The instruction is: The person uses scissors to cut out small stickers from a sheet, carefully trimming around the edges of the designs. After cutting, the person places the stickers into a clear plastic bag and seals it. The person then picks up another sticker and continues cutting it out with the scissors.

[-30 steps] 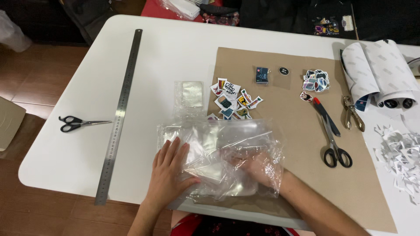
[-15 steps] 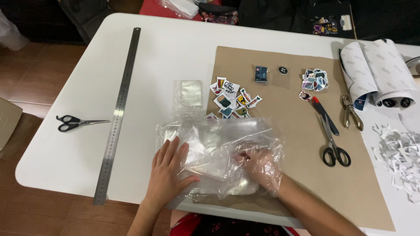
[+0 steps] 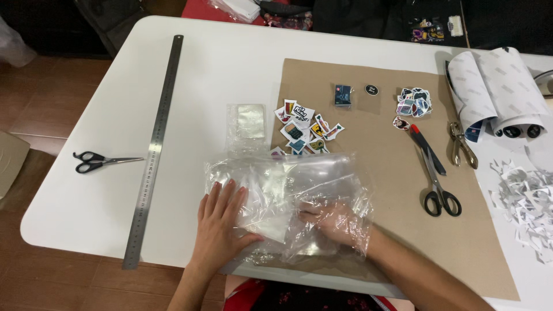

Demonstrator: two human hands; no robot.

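Observation:
A crumpled clear plastic bag [image 3: 299, 184] lies on the white table's near edge, partly over the brown cardboard sheet [image 3: 391, 190]. My left hand [image 3: 222, 222] presses flat on the bag's left part, fingers spread. My right hand [image 3: 334, 222] is inside the bag, seen through the plastic, with its fingers curled; whether it grips anything I cannot tell. A pile of small cut-out stickers [image 3: 302, 129] sits just beyond the bag. A small stack of clear sleeves [image 3: 247, 124] lies to the left of the stickers.
A long steel ruler [image 3: 155, 144] and black scissors [image 3: 101, 161] lie at the left. On the cardboard are more stickers [image 3: 412, 103], large scissors [image 3: 435, 173] and pliers [image 3: 461, 144]. Rolled sheets [image 3: 498, 86] and paper scraps [image 3: 527, 201] fill the right side.
My right hand has slid a little leftward inside the bag and the plastic has shifted around it. My left hand stays pressed on the bag.

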